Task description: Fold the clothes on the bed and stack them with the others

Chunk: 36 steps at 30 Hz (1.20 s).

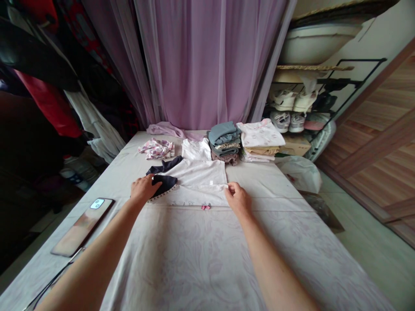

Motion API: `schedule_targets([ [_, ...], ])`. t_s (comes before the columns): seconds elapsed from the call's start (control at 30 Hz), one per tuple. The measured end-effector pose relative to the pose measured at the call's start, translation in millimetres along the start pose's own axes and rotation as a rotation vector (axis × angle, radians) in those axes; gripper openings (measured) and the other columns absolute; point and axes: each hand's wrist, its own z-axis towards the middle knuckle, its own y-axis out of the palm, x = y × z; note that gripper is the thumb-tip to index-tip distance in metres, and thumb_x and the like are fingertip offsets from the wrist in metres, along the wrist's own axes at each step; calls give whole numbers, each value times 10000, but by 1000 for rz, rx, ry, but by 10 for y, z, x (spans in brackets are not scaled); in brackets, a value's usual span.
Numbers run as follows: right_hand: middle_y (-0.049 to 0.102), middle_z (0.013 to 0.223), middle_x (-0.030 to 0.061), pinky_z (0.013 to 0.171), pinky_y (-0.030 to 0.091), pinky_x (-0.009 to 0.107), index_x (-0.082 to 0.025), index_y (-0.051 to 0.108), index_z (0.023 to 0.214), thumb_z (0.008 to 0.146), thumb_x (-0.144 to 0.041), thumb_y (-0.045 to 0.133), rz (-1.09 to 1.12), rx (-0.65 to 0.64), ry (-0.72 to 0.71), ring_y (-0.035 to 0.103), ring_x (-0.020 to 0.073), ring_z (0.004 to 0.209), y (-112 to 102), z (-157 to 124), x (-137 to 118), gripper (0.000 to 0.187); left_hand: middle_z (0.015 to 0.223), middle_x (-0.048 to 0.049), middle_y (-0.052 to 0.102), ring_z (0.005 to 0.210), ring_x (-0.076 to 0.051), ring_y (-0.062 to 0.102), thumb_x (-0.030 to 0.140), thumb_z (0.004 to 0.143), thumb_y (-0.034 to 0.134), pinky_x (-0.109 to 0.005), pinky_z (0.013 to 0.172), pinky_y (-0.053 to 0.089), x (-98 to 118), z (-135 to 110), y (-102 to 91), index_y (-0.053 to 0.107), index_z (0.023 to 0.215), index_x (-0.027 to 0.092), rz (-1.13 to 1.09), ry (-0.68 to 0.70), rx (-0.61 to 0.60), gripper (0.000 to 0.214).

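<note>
A white garment with dark navy sleeves (197,175) lies spread on the bed (194,250), partly folded over on itself. My left hand (143,189) is closed on its left edge by the dark sleeve. My right hand (238,196) pinches the right corner of the fold. A small pink bow (205,207) shows at the near hem between my hands.
Two stacks of folded clothes (243,144) stand at the far side, with a folded white piece (196,149) and a floral piece (156,148) beside them. A phone (82,224) lies at the left edge. Right of the bed are a plastic bag (301,172) and a shoe rack (301,108).
</note>
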Motion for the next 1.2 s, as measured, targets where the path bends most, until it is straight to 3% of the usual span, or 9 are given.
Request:
schedule_targets([
  [0.2, 728, 859, 60, 647, 382, 254, -211, 723, 889, 852, -356, 522, -28, -19, -52, 624, 185, 789, -8, 23, 20, 250, 1077, -59, 733, 1012, -280, 674, 479, 834, 530, -328, 766, 501, -99, 102, -54, 671, 1013, 250, -135, -71, -106, 323],
  [0.27, 720, 855, 66, 641, 366, 248, -199, 712, 942, 869, -346, 490, -12, 19, -63, 615, 182, 778, 9, 30, 26, 276, 1057, -55, 734, 995, -250, 677, 424, 847, 520, -301, 770, 495, -94, 126, -84, 653, 1017, 236, -221, -39, -3, 287],
  [0.37, 708, 816, 64, 601, 317, 244, -179, 682, 1048, 915, -330, 435, -22, 58, -29, 590, 168, 712, 40, 42, 15, 319, 1067, -44, 728, 984, -209, 675, 387, 897, 458, -275, 788, 487, -28, 138, -113, 592, 1124, 230, -367, -58, 245, 307],
  [0.43, 705, 805, 57, 573, 279, 246, -181, 675, 1069, 932, -330, 430, -58, 53, 4, 566, 155, 666, 50, 51, -4, 318, 1078, -46, 725, 991, -215, 671, 387, 919, 432, -284, 790, 485, 35, 139, -96, 574, 1145, 231, -385, -84, 324, 309],
  [0.57, 722, 819, 46, 558, 263, 257, -205, 669, 1101, 939, -350, 450, -105, 14, 39, 567, 152, 635, 35, 61, -25, 308, 1136, -70, 718, 1034, -249, 664, 388, 928, 442, -319, 809, 485, 93, 138, 17, 548, 1221, 219, -355, -84, 177, 355],
  [0.7, 739, 857, 51, 577, 321, 260, -210, 633, 1198, 926, -377, 470, -95, -2, 23, 620, 170, 677, -2, 29, 0, 359, 1194, -77, 705, 1058, -246, 661, 417, 923, 465, -329, 840, 488, -1, 109, 75, 443, 1366, 200, -351, -84, 80, 494],
  [0.87, 745, 850, 41, 594, 363, 259, -225, 610, 1234, 900, -413, 500, -122, -29, 3, 653, 183, 698, -58, -93, 7, 399, 1149, -57, 719, 955, -218, 689, 454, 905, 478, -314, 823, 497, -227, -87, 46, 491, 1339, 215, -291, -38, 52, 495],
  [1.0, 740, 827, 49, 622, 391, 259, -215, 611, 1243, 883, -418, 523, -133, -21, -21, 661, 199, 720, -66, -203, -30, 422, 1097, -68, 733, 908, -228, 691, 536, 893, 455, -319, 793, 510, -389, -306, 130, 517, 1334, 218, -282, -12, 63, 547],
  [1.2, 741, 963, 113, 678, 431, 282, -162, 574, 1319, 909, -369, 470, -105, -7, -104, 670, 235, 811, 5, -202, -110, 471, 1091, -95, 735, 1017, -254, 678, 424, 904, 465, -359, 926, 486, -355, -404, 269, 534, 1331, 197, -228, 130, 182, 489],
])
